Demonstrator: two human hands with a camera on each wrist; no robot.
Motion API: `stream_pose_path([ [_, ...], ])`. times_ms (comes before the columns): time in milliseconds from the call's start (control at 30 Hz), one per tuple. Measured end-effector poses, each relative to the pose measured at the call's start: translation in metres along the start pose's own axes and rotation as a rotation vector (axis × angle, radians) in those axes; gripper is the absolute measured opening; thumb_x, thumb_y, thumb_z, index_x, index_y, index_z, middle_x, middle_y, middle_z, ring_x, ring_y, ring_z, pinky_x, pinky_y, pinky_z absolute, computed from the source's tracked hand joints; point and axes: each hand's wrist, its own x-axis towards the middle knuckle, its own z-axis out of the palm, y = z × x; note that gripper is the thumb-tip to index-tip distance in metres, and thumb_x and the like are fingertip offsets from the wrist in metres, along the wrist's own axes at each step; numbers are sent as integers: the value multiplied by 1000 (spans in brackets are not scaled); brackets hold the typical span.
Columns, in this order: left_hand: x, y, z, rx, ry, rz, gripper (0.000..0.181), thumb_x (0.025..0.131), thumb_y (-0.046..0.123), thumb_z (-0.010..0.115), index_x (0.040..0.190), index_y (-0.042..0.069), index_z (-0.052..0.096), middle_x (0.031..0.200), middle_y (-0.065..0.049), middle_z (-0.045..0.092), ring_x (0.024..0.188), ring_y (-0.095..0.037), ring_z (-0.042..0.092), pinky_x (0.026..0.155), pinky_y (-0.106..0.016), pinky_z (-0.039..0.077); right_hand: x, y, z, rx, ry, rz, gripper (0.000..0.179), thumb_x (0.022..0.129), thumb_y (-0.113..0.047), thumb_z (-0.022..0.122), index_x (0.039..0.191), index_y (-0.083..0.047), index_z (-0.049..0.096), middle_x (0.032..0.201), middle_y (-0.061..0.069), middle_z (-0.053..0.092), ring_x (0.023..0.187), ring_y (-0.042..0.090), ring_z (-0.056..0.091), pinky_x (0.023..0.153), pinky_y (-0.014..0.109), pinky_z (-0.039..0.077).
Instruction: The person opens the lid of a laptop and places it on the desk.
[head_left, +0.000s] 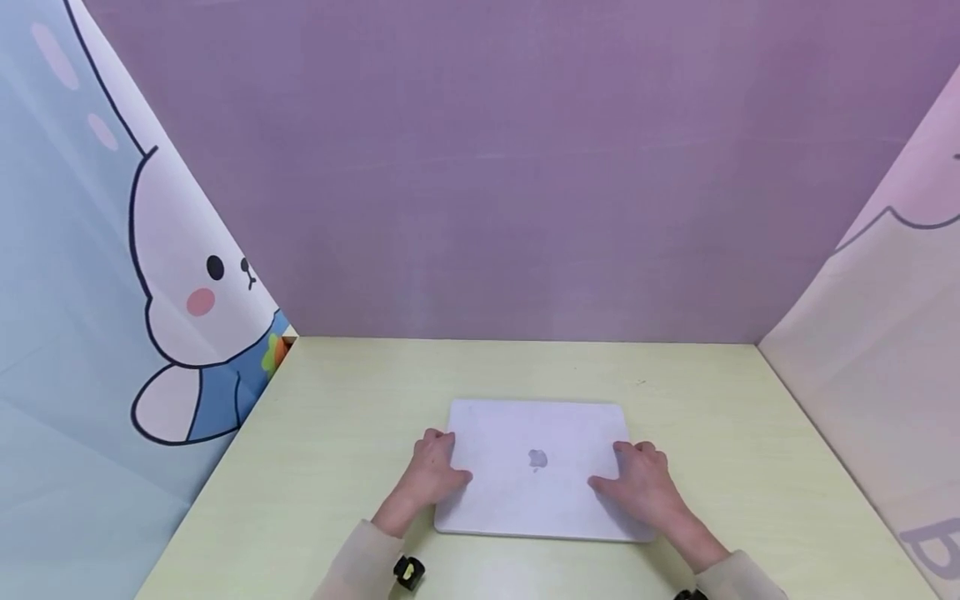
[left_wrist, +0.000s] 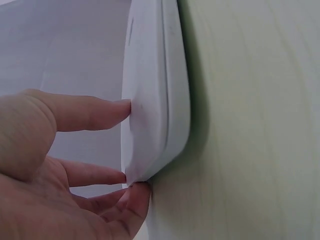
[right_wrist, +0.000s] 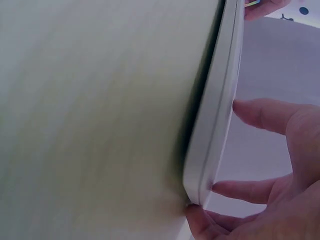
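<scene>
A closed silver laptop [head_left: 502, 450] with a grey apple logo on its lid lies flat at the front middle of the table. On its left side my left hand [head_left: 432, 468] grips the edge, thumb on top of the lid. The left wrist view shows fingertips [left_wrist: 140, 192] curled against the edge near a rounded corner of the laptop [left_wrist: 150, 100]. My right hand [head_left: 647, 483] holds the opposite side the same way, its thumb pressing the lid. In the right wrist view, fingertips [right_wrist: 197, 220] reach round the laptop's corner. The underside is hidden.
The pale wooden table [head_left: 360, 400] runs back to a purple panel [head_left: 510, 183]. A blue cloth with a cartoon rabbit [head_left: 202, 283] hangs at the left, a pink and cream cloth [head_left: 885, 333] at the right. Black wrist devices [head_left: 408, 572] sit by the sleeves.
</scene>
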Motion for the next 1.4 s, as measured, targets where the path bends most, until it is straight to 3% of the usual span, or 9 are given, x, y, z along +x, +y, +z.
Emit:
stream_pose_path([
  [133, -2, 0, 1, 29, 2, 21, 70, 82, 17, 82, 137, -16, 52, 130, -28, 49, 117, -40, 50, 97, -53, 50, -2, 0, -2, -39, -18, -30, 74, 81, -37, 81, 128, 14, 57, 122, 38, 54, 116, 55, 49, 94, 62, 47],
  [300, -6, -2, 2, 103, 23, 90, 67, 84, 22, 81, 132, -17, 55, 129, -29, 52, 113, -42, 51, 95, -53, 50, -7, -2, -3, -81, -19, -65, 70, 84, -37, 80, 126, 14, 59, 123, 38, 54, 115, 55, 50, 94, 61, 47],
  [500, -15, -8, 3, 184, 24, 182, 65, 91, 27, 73, 134, -16, 53, 137, -31, 49, 123, -48, 46, 97, -62, 44, -11, -7, -3, -145, 14, -163, 62, 83, -39, 80, 121, 7, 64, 125, 34, 58, 119, 53, 50, 97, 64, 44],
  [1000, -35, -27, -4, 358, -75, 377, 68, 105, 42, 51, 149, -9, 41, 156, -28, 37, 136, -49, 42, 101, -65, 41, -24, -28, 6, -204, -1, -395, 67, 80, -53, 78, 119, -1, 66, 126, 23, 61, 121, 43, 55, 95, 58, 48],
  [1200, -42, -36, -4, 439, -119, 422, 75, 106, 54, 40, 154, -4, 36, 162, -23, 31, 142, -47, 36, 106, -65, 38, -31, -37, 10, -190, -38, -445, 75, 79, -56, 77, 124, 2, 65, 132, 26, 58, 125, 44, 53, 100, 58, 46],
  [1400, -48, -41, -10, 483, -152, 424, 79, 103, 59, 41, 157, 3, 34, 165, -16, 28, 146, -43, 33, 110, -60, 37, -35, -46, 17, -208, -49, -529, 76, 79, -57, 77, 124, 2, 64, 131, 25, 58, 123, 43, 53, 99, 56, 47],
])
